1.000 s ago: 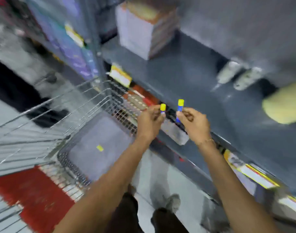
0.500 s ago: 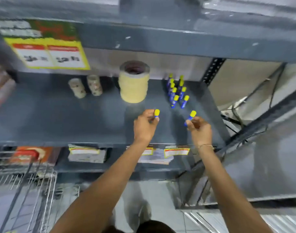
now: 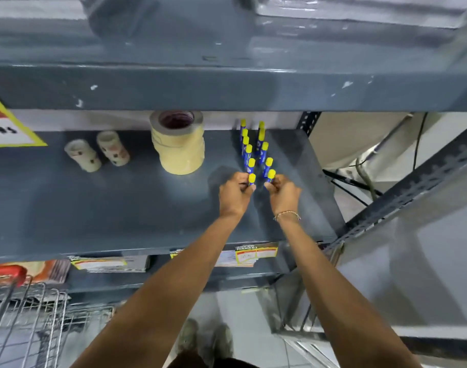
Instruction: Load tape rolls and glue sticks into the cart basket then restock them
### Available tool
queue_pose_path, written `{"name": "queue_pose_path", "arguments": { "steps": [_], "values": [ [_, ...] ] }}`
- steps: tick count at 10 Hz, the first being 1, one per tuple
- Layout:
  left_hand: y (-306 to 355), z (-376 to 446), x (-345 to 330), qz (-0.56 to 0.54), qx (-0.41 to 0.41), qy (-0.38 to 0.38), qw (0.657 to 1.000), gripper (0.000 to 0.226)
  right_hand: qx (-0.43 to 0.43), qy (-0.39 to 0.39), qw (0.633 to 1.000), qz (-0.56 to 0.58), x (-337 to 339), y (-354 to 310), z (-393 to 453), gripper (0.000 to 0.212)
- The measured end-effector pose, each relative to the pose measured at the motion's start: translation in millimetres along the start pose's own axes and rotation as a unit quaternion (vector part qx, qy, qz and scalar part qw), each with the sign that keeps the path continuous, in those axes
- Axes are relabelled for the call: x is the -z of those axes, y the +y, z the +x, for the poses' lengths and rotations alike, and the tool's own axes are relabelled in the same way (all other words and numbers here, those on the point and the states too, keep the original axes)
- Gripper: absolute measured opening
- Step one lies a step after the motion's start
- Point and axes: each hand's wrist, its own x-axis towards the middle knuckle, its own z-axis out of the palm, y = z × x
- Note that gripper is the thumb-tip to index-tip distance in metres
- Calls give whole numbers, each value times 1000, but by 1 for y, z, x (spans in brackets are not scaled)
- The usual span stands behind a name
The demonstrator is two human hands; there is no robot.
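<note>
On the grey shelf [image 3: 94,208] stand two rows of blue glue sticks with yellow caps [image 3: 247,144]. My left hand [image 3: 235,195] pinches one glue stick [image 3: 252,179] at the front end of the left row. My right hand [image 3: 284,193] pinches another glue stick [image 3: 271,175] at the front of the right row. Both sticks are upright, low over the shelf; whether they touch it I cannot tell. A stack of cream tape rolls [image 3: 178,144] stands left of the rows. Two small pale tape rolls [image 3: 97,151] lie further left.
The upper shelf's front beam [image 3: 227,86] hangs just above. A slotted metal upright [image 3: 402,203] runs diagonally on the right. The wire cart basket [image 3: 41,314] with its red handle sits at the lower left. Price labels [image 3: 255,253] line the shelf edge.
Both hands have reached forward onto the shelf, bringing the two glue sticks up to the front of the standing rows. The view has swung from the cart to the shelf.
</note>
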Motion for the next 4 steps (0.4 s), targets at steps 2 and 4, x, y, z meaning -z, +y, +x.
{"name": "queue_pose_path", "arguments": {
  "steps": [2, 4],
  "values": [
    [-7, 14, -9, -47, -12, -27, 998, 24, -2, -16, 1000, -16, -10, 12, 3, 15],
    [-13, 9, -9, -59, -2, -21, 998, 34, -35, -34, 999, 25, -7, 15, -4, 36]
  ]
}}
